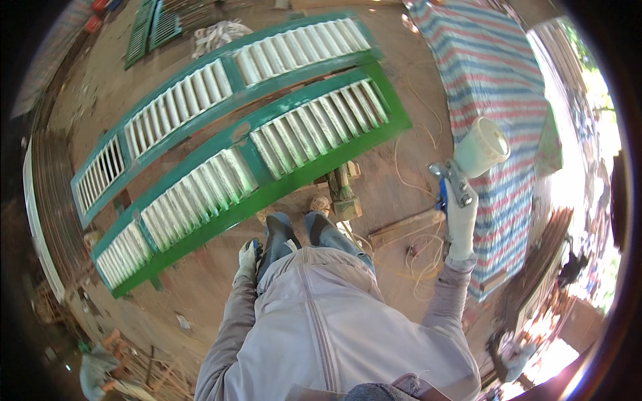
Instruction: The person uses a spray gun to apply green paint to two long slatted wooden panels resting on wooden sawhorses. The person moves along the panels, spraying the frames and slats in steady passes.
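My right hand (461, 214), in a white glove, grips a paint spray gun (452, 179) with a pale cup (480, 148) on top, held out to the right of the shutters. Low beside my left thigh hangs my left hand (248, 259), also gloved; its fingers are too small and partly hidden to read. In front of me lies a louvred shutter panel (251, 158) with a green frame. Its near rail (294, 182) is a brighter, glossy green, and its slats are whitish with green tints. Just behind it is a second louvred panel (231, 72), duller green.
A wooden stand (346, 200) shows under the near panel. Thin hose (421, 271) loops over the floor by a wooden board (408, 227). At right hangs or lies a striped sheet (495, 87). Corrugated sheets (53, 194) stand at left; more green shutters (144, 30) are far back.
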{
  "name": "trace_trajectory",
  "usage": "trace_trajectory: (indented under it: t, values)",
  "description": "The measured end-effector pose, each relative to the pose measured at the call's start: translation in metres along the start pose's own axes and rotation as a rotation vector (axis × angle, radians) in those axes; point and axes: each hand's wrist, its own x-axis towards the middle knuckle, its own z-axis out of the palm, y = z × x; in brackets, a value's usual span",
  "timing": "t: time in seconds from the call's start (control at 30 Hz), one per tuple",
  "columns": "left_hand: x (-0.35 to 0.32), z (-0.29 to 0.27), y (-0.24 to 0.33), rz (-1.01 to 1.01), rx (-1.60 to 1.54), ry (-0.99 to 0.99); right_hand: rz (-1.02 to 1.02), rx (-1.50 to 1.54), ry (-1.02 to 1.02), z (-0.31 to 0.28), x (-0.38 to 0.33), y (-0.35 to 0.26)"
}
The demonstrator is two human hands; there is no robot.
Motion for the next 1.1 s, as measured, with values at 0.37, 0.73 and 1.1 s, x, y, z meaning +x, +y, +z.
trace_trajectory:
  t: [0.37,0.73,1.1]
  values:
    - [-0.034,-0.009,-0.104,0.139,-0.250,0.175,-0.077,0.268,-0.753,0.135,0.019,-0.030]
    - [-0.063,-0.036,-0.203,0.216,-0.175,0.323,-0.490,-0.277,-0.988,0.161,-0.026,-0.072]
    - [-0.016,-0.112,-0.224,0.371,-0.148,0.405,-0.763,-0.223,-0.440,0.269,-0.108,-0.065]
